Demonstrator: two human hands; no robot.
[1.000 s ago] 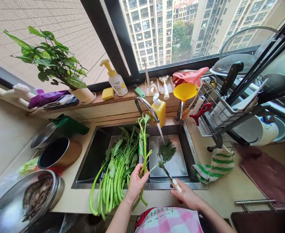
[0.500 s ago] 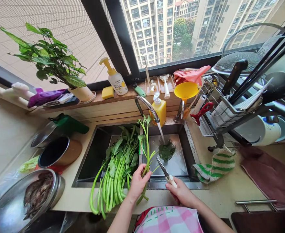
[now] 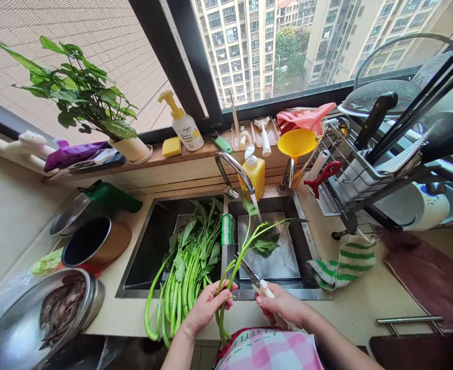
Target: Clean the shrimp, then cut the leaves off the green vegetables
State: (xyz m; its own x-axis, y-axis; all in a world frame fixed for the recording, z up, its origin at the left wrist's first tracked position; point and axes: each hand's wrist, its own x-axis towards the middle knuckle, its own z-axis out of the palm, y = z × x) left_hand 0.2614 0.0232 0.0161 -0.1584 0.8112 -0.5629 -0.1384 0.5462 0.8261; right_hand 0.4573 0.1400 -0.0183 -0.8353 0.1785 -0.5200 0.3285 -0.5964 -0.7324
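Observation:
My left hand (image 3: 213, 302) is closed around a green leafy stem (image 3: 245, 249), which leans to the right over the right sink basin. White-handled scissors (image 3: 255, 277) are in my right hand (image 3: 282, 304), their blades touching or just behind the stem. Whether the blades are apart I cannot tell. A large bunch of leafy greens (image 3: 195, 257) lies in the left basin, its thick stalks hanging over the front edge. Loose leaves (image 3: 267, 245) lie in the right basin under water running from the tap (image 3: 236, 167).
A green-and-white scrubber (image 3: 228, 229) sits on the sink divider. A striped cloth (image 3: 344, 264) lies right of the sink, below a dish rack (image 3: 359, 180). Pots (image 3: 95, 241) and a glass-lidded pan (image 3: 21, 324) stand at left. A yellow soap bottle (image 3: 254, 177) is behind the tap.
The stem has swung from nearly upright to leaning right over the right basin. My left hand has come down and left slightly, and the scissors have moved left and lower, beside the stem.

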